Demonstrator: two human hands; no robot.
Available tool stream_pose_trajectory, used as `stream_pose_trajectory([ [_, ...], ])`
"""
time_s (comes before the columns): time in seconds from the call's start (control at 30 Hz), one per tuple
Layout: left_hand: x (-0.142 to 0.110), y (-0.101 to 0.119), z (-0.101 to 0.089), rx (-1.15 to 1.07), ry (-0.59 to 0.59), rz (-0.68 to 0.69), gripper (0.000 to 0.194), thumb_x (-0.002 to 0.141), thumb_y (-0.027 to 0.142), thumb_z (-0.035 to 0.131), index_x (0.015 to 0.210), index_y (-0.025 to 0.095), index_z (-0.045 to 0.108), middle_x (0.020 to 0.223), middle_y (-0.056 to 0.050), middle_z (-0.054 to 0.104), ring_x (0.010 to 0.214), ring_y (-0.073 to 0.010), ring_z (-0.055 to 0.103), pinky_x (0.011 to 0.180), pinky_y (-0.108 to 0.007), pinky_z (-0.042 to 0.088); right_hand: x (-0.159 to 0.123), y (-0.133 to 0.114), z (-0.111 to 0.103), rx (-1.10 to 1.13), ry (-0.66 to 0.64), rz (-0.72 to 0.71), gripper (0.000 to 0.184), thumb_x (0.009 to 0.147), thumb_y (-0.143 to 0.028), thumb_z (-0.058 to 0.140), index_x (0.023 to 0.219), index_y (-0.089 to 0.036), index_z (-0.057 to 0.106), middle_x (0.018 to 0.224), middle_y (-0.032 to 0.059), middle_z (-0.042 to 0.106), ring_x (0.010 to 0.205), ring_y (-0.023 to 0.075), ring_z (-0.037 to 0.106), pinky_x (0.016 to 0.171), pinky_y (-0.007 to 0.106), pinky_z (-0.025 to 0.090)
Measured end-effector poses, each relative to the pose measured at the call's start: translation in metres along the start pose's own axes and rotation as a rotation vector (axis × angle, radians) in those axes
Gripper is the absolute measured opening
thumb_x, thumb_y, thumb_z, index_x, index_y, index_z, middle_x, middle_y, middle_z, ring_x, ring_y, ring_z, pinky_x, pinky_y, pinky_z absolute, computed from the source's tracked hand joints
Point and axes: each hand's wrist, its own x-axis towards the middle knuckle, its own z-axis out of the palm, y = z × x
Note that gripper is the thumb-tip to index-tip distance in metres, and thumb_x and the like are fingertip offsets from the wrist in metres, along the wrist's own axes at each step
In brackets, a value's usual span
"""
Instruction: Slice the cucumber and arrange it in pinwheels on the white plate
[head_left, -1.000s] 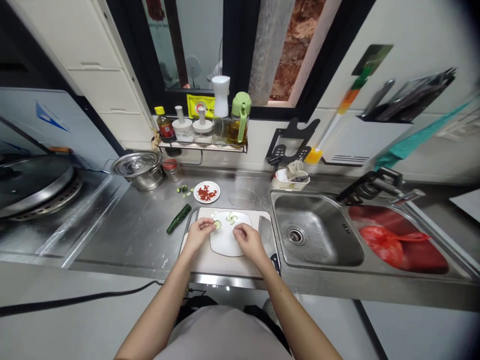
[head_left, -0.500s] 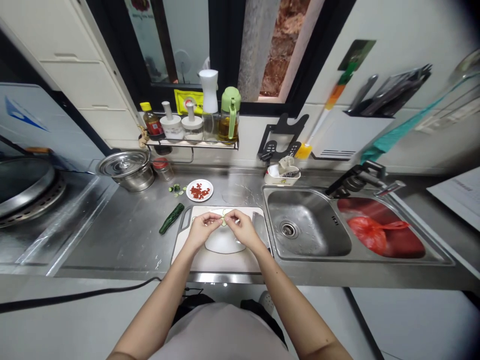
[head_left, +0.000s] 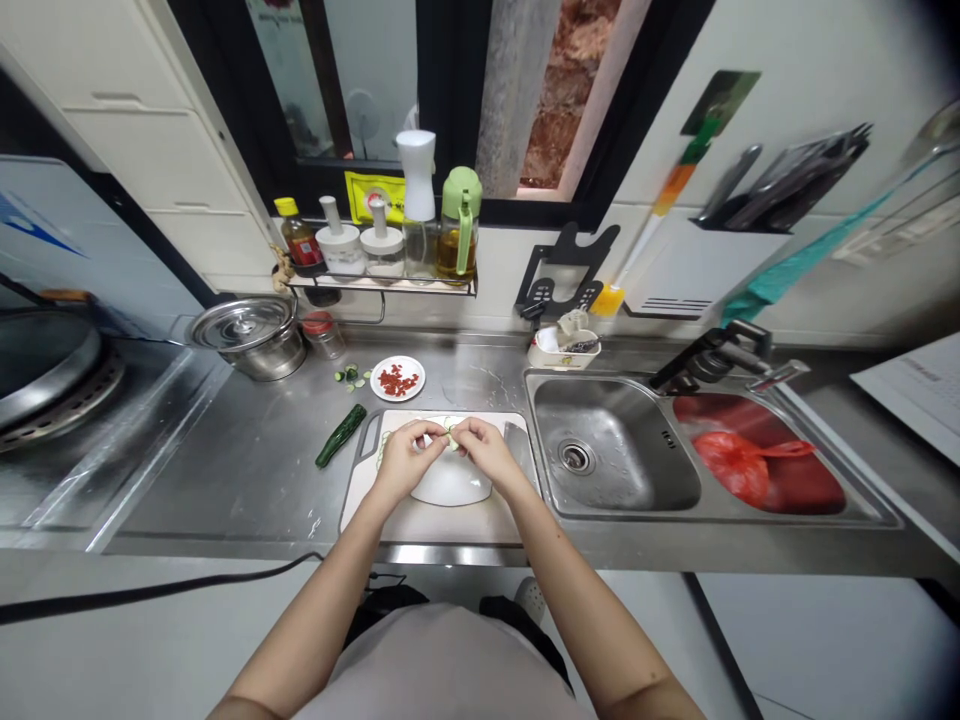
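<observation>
A white plate rests on a pale cutting board on the steel counter. My left hand and my right hand meet over the plate's far rim, fingers pinched together on a thin green cucumber slice. More slices on the plate are mostly hidden by my fingers. A knife lies along the board's right edge. A piece of whole cucumber lies on the counter left of the board.
A small dish of chopped red chilli and cucumber scraps sit behind the board. A lidded steel pot stands at the left, a sink at the right with a red bag in the far basin. Condiment bottles line a shelf.
My hands moved from apart on the plate to its far rim and came together, pinching a cucumber slice. The view shifted slightly left.
</observation>
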Motion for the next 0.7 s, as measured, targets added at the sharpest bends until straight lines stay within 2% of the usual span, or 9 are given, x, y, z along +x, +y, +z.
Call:
stream_pose_trajectory([
  [0.23,-0.003,0.004,0.000,0.150,0.034,0.152,0.015,0.085,0.029,0.060,0.088,0.020,0.072,0.083,-0.004,0.066,0.079,-0.0154,0.058,0.071,-0.027,0.043,-0.002,-0.005,0.002,0.125,-0.007,0.218,0.015,0.065,-0.034,0.059,0.065,-0.019,0.055,0.053,-0.0036,0.052,0.046,0.0084,0.043,0.042,0.020,0.024],
  [0.37,-0.006,0.006,0.004,0.208,0.069,0.123,0.014,0.084,0.029,0.061,0.087,0.022,0.072,0.082,-0.003,0.067,0.080,-0.0161,0.058,0.076,-0.028,0.041,-0.002,-0.004,0.002,0.199,-0.022,0.283,0.016,0.064,-0.034,0.059,0.067,-0.018,0.056,0.053,-0.0033,0.052,0.046,0.0082,0.043,0.040,0.019,0.022],
  [0.47,-0.009,0.003,0.012,0.062,0.099,-0.048,0.016,0.081,0.033,0.063,0.089,0.021,0.070,0.071,-0.001,0.064,0.065,-0.0132,0.054,0.067,-0.026,0.039,-0.001,-0.003,0.001,0.121,0.001,0.218,0.015,0.066,-0.034,0.058,0.066,-0.019,0.056,0.053,-0.0043,0.051,0.046,0.0081,0.042,0.041,0.020,0.025],
  [0.57,-0.013,0.000,0.019,-0.252,0.101,-0.281,0.024,0.076,0.042,0.066,0.079,0.018,0.064,0.058,0.002,0.057,0.054,-0.0105,0.048,0.057,-0.023,0.035,-0.001,-0.003,-0.003,-0.034,0.033,0.032,0.013,0.069,-0.032,0.057,0.066,-0.019,0.057,0.057,-0.0038,0.053,0.053,0.0093,0.045,0.049,0.021,0.033],
  [0.63,-0.014,-0.001,0.021,-0.416,0.028,-0.408,0.033,0.073,0.049,0.066,0.070,0.017,0.060,0.055,0.002,0.057,0.050,-0.0083,0.044,0.053,-0.022,0.031,-0.001,-0.003,-0.007,-0.132,0.038,-0.112,0.014,0.072,-0.033,0.057,0.068,-0.019,0.059,0.063,-0.0025,0.057,0.060,0.0109,0.049,0.058,0.023,0.039],
  [0.7,-0.014,0.001,0.020,-0.524,-0.070,-0.527,0.041,0.072,0.056,0.065,0.069,0.015,0.061,0.056,0.001,0.058,0.046,-0.0061,0.038,0.047,-0.021,0.024,-0.003,-0.004,-0.011,-0.219,0.024,-0.230,0.016,0.076,-0.034,0.057,0.071,-0.019,0.060,0.069,-0.0012,0.060,0.066,0.0123,0.051,0.065,0.024,0.041],
])
